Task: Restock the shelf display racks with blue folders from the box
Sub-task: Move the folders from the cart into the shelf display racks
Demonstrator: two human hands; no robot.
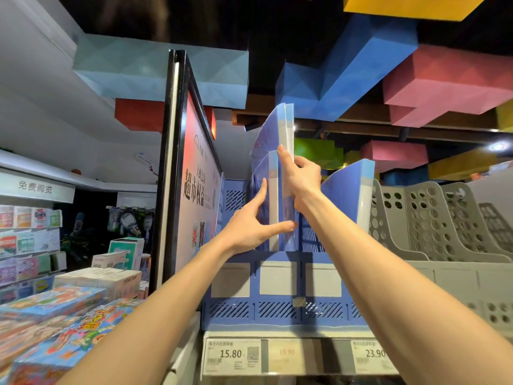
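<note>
two hands busy: left hand (254, 225) pinches the seated folder (273, 195) steady in the blue rack (277, 276), right hand (301, 173) has fingers clamped on a taller folder (288, 126), partway in beside it. next i'd guess: slide it straight down, no snagging.

The blue perforated plastic rack (277, 309) hides from me the bottoms of the translucent blue folders (268, 134); colourful boxes (55, 329) left of it blur

Shelf (305, 354) carries blue rack (277, 309) beside grey rack (444, 279).
</note>
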